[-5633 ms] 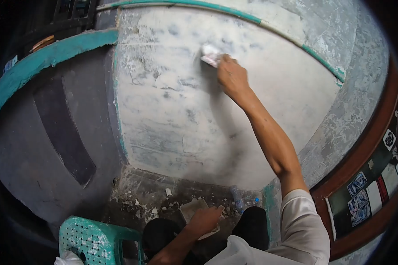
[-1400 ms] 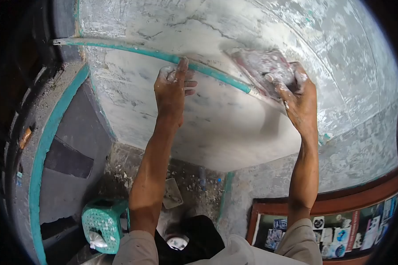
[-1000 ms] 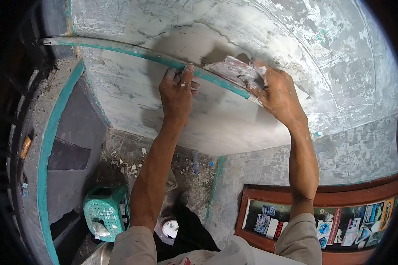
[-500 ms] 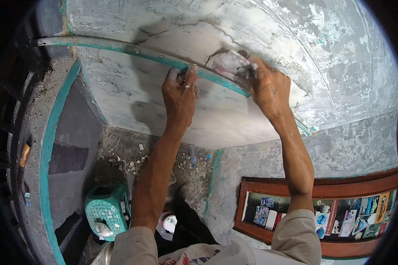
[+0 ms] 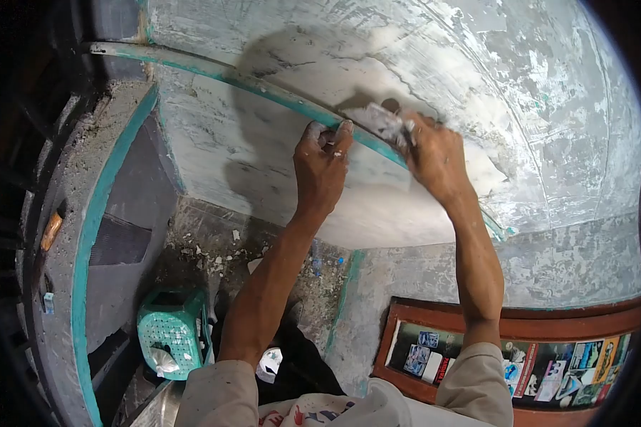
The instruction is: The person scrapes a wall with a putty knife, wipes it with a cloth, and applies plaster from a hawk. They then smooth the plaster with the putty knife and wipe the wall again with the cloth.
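Note:
A long narrow strip with a teal edge (image 5: 263, 91) runs slantwise across the plastered wall. My left hand (image 5: 322, 167) is closed on its lower edge, thumb and fingers pinching there. In my right hand (image 5: 438, 149) is a putty knife (image 5: 384, 122) whose flat blade is smeared with white paste. Its blade sits tilted at the strip's upper side, close to the wall; exact contact is hard to make out. My right fingers cover its handle. Around the blade lies a patch of pale, smooth plaster (image 5: 335, 75).
Below left stands a green plastic stool (image 5: 169, 331) with a crumpled white item on it. Plaster crumbs (image 5: 214, 260) litter the floor. At lower right is a brown-framed panel (image 5: 434, 310) with stickers. A wooden-handled tool (image 5: 51, 231) lies on the left ledge.
The view has shifted slightly. My right hand has moved left relative to the strip, and the putty knife's blade is now turned more edge-on. My left hand keeps its place on the strip.

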A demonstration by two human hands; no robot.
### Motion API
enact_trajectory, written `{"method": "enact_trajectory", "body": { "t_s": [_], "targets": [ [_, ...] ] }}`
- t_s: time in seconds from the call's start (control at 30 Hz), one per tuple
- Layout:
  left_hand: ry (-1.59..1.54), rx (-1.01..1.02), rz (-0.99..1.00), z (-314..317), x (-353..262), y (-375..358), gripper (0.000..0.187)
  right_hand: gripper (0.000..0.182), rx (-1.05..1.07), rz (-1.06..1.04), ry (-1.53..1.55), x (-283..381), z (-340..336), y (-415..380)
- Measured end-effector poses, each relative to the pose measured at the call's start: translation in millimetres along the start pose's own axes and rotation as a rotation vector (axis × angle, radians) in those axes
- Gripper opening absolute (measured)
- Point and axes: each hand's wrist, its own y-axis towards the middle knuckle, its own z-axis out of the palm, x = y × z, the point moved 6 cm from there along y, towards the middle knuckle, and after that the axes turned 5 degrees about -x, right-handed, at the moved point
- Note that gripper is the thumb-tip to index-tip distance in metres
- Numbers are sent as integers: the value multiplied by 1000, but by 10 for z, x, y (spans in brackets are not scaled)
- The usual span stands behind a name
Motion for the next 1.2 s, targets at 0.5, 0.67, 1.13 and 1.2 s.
{"method": "enact_trajectory", "body": {
  "t_s": [0.5,0.67,1.13,1.2],
  "targets": [
    [-31,28,61,-25,77,73,30,36,-202,150,19,282,-516,479],
    [25,57,98,-7,44,83,23,29,-255,470,274,-440,-1334,-268],
    [82,-62,-28,3,58,24,25,29,177,246,58,-1075,-301,-1119],
    [86,-69,-21,-6,71,14,26,31,59,157,-4,-1009,-345,-1116]
  ]
}}
